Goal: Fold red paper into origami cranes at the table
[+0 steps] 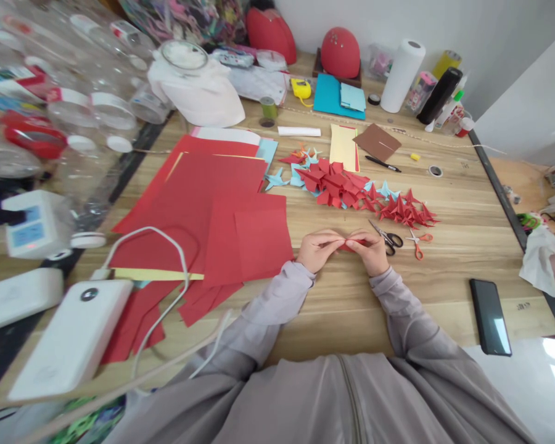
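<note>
My left hand (320,249) and my right hand (368,250) meet over the table, thumbs and fingers pinched on a small piece of red paper (346,245). Most of that paper is hidden by my fingers, so its folded form cannot be made out. Left of my left hand lie square red paper sheets (263,243), on top of larger red sheets (203,185). Just beyond my right hand rest black-handled scissors (387,238), with orange-handled scissors (419,242) beside them. Behind my hands spreads a pile of folded red paper pieces (335,183), with red paper stars (407,209) to the right.
Pale blue folded stars (276,179) lie by the pile. A white power bank (74,336) with a cable (180,253) stands at left, near several plastic bottles (113,114). A phone (490,316) lies at right. Farther back are a pen (383,163), brown paper (377,142) and a tape measure (301,89).
</note>
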Motion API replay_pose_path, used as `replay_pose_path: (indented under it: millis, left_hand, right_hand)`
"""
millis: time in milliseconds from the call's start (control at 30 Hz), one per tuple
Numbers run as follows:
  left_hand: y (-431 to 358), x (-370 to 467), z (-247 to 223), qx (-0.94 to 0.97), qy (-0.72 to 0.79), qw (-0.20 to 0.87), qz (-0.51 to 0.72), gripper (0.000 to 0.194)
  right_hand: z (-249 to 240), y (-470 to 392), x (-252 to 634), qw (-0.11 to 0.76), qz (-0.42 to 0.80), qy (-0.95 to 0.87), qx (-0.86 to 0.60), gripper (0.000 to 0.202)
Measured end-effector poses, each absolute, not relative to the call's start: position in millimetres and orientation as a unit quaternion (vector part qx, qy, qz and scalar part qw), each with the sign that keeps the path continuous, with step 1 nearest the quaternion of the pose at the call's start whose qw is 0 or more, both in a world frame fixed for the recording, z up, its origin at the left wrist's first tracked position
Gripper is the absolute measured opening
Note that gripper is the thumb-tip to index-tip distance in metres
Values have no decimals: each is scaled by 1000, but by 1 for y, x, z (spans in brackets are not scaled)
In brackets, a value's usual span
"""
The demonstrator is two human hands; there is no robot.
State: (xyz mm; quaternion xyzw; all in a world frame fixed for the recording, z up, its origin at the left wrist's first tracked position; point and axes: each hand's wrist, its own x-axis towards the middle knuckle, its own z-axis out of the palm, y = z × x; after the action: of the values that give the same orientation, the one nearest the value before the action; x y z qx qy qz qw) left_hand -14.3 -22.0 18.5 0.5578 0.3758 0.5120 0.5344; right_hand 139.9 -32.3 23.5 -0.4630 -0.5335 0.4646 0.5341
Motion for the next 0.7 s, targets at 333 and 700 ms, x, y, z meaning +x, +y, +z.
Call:
replay_pose_path:
  millis: [333,700]
  left_hand:
    - [-22,-14,18,571,376,522,509,13]
    - [-22,-13,13,608,386,460,519,11]
  right_hand:
    - [23,-32,142,524,483,-528,-461,5]
    - [22,-30,142,514,467,-564,-447,7]
